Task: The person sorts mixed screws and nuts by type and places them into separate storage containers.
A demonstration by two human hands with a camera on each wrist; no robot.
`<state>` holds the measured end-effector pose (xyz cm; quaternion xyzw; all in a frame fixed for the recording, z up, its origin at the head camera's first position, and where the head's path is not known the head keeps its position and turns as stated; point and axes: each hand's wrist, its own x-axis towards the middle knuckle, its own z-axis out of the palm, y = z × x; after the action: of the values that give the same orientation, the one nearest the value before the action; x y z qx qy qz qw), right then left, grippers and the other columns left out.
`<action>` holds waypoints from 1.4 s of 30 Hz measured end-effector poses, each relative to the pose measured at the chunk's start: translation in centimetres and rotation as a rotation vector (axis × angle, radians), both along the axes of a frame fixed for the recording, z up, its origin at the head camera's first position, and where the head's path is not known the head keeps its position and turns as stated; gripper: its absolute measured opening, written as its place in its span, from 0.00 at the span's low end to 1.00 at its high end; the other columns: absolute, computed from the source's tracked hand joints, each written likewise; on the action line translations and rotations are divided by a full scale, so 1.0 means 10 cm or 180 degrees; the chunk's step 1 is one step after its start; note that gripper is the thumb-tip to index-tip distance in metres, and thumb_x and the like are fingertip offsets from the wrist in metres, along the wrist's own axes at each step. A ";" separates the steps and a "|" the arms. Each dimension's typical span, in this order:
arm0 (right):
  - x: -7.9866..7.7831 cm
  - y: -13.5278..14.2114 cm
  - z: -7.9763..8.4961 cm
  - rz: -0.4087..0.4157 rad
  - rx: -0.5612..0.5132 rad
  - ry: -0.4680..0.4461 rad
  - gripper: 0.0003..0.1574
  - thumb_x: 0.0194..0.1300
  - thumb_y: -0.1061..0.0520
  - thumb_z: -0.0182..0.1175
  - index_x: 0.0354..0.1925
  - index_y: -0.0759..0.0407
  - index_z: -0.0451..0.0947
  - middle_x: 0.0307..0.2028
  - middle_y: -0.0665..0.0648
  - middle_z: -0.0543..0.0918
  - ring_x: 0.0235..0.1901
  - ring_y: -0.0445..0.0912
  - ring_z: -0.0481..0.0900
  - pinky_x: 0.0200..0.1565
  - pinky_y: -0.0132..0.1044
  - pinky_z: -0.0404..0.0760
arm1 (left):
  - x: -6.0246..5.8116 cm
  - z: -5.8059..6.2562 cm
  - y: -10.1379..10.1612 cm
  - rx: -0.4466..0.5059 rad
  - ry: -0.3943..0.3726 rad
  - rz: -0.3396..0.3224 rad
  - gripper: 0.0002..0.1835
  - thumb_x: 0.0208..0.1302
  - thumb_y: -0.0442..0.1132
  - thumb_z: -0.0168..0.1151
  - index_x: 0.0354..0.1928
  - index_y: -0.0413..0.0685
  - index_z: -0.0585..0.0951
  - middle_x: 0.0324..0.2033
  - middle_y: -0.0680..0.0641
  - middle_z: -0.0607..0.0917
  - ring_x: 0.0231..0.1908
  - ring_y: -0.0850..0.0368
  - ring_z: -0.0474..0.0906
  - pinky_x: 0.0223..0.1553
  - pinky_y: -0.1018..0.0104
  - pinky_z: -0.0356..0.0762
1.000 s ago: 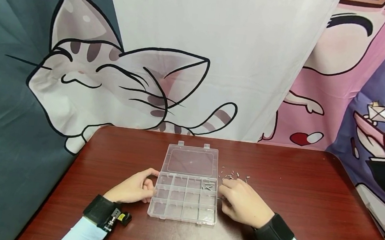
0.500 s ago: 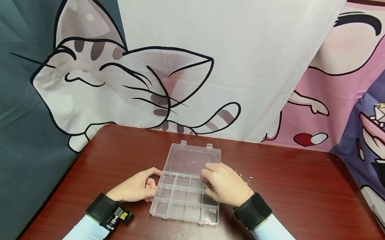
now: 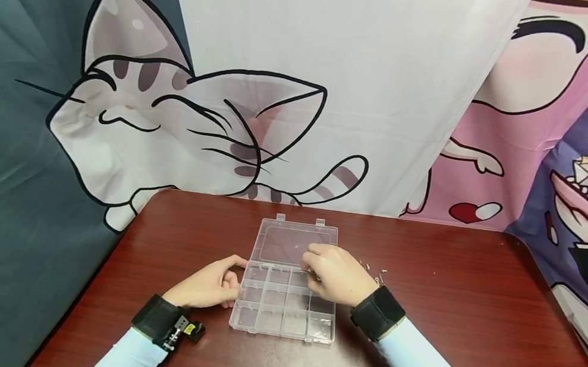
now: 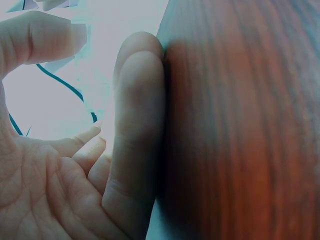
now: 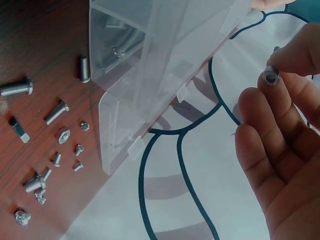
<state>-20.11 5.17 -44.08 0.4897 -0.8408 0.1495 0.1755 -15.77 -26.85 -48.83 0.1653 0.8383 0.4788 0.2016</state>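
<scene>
while the right hand (image 3: pixel 340 275) hangs over the back right of the clear compartment box (image 3: pixel 280 334), a small metal screw (image 5: pixel 270 76) is pinched between its thumb and a finger; what matters most, it would seem, is how that screw stands to the compartments beneath. the fingertips appear over the back row, near the hinge of the folded-back lid (image 3: pixel 288 242), though their height above it cannot be told. the left hand (image 3: pixel 205 285) is well apart from the screw, at the box's left side, thumb and forefinger spread and touching its edge, holding nothing small. in the right wrist view the screw's round, hollowed end faces back toward the wrist camera, and its long axis seems to run mostly along the line of sight, much foreshortened; the far end is largely hidden by the thumb. loose fasteners (image 5: pixel 56 113) lie on the table (image 3: pixel 161 217) to the box's right.
</scene>
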 end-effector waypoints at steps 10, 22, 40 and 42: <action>0.11 0.06 -0.03 -0.0236 0.0454 -0.0509 0.69 0.51 0.17 0.55 0.79 0.52 0.53 0.79 0.57 0.49 0.77 0.55 0.46 0.72 0.54 0.55 | 0.01 0.00 -0.01 0.0003 0.0035 -0.0032 0.32 0.62 0.35 0.61 0.68 0.38 0.65 0.24 0.44 0.80 0.23 0.48 0.81 0.30 0.57 0.84; 0.19 0.47 -0.11 -0.0334 0.0366 -0.0444 0.67 0.53 0.17 0.54 0.79 0.53 0.54 0.79 0.57 0.50 0.77 0.53 0.48 0.72 0.54 0.55 | 0.00 0.02 0.01 0.0005 0.0032 -0.0014 0.32 0.62 0.35 0.61 0.68 0.39 0.65 0.23 0.43 0.80 0.24 0.47 0.81 0.30 0.57 0.84; 0.42 1.08 -0.39 -0.0126 0.0186 -0.0302 0.45 0.53 0.36 0.68 0.65 0.56 0.75 0.66 0.58 0.73 0.65 0.55 0.70 0.62 0.53 0.70 | 0.01 0.02 0.01 0.0037 0.0055 -0.0023 0.33 0.63 0.37 0.63 0.68 0.38 0.65 0.23 0.44 0.80 0.22 0.49 0.81 0.29 0.57 0.83; 0.43 1.10 -0.41 -0.0048 0.0217 -0.0262 0.39 0.53 0.40 0.69 0.61 0.55 0.78 0.61 0.55 0.77 0.61 0.50 0.73 0.60 0.49 0.72 | 0.02 0.03 0.01 0.0053 0.0054 -0.0028 0.33 0.62 0.37 0.64 0.68 0.38 0.65 0.23 0.44 0.79 0.22 0.48 0.81 0.29 0.57 0.83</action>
<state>-15.81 16.17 -48.22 0.4825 -0.8556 0.1394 0.1251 -15.58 -26.73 -48.56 0.1747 0.8352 0.4835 0.1951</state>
